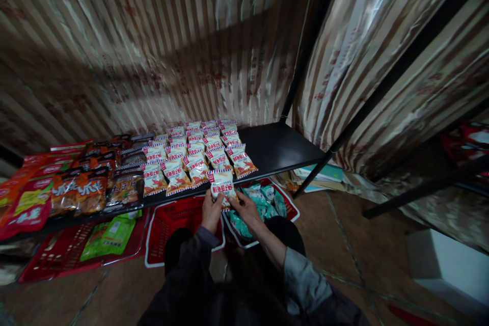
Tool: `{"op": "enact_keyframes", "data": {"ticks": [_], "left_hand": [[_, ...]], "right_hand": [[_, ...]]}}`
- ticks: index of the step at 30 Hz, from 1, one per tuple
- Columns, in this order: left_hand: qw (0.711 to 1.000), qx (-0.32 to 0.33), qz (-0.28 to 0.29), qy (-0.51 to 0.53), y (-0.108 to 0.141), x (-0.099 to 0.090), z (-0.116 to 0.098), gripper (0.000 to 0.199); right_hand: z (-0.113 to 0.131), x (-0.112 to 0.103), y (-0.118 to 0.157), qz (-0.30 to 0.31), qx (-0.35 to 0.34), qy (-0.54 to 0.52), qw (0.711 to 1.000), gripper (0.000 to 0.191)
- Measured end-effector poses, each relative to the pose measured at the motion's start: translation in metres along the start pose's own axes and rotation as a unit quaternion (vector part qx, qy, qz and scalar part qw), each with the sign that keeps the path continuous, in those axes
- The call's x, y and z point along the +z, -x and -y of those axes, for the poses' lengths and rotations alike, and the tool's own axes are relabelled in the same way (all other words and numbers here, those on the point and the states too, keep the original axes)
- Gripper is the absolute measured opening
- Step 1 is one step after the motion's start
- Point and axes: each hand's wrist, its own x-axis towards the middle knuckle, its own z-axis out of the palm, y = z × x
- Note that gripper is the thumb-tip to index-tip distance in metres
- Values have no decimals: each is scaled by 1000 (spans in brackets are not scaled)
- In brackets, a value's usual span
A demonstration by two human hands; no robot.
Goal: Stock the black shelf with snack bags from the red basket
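Observation:
A white and orange snack bag [223, 186] with a striped top edge is held between both hands at the front edge of the black shelf [280, 147]. My left hand [211, 210] grips its lower left side, and my right hand [246, 210] pinches its lower right side. Just behind the held bag, rows of matching snack bags [197, 167] lie on the shelf. Left of these rows are dark bags with a clear window [125, 191], black and orange bags [90, 188] and red and yellow bags [33, 204].
Below the shelf stand a red basket of teal packets [294, 211], a red basket [173, 224] and another with a green packet [110, 237]. Black shelf posts [353, 122] slant at the right. A white box [454, 262] sits on the floor.

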Motion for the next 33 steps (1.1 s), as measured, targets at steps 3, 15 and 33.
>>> {"op": "enact_keyframes", "data": {"ticks": [3,15,33], "left_hand": [[1000,-3,-1,2,5,-1,1,43],[998,15,-47,-49,4,-23,7,36],[957,117,-100,-244,-44,-50,-36,28]], "right_hand": [[3,2,6,-4,0,14,1000,46],[-6,20,5,15,-24,96,995,39],[6,72,-56,-20,-130,215,968,37]]}}
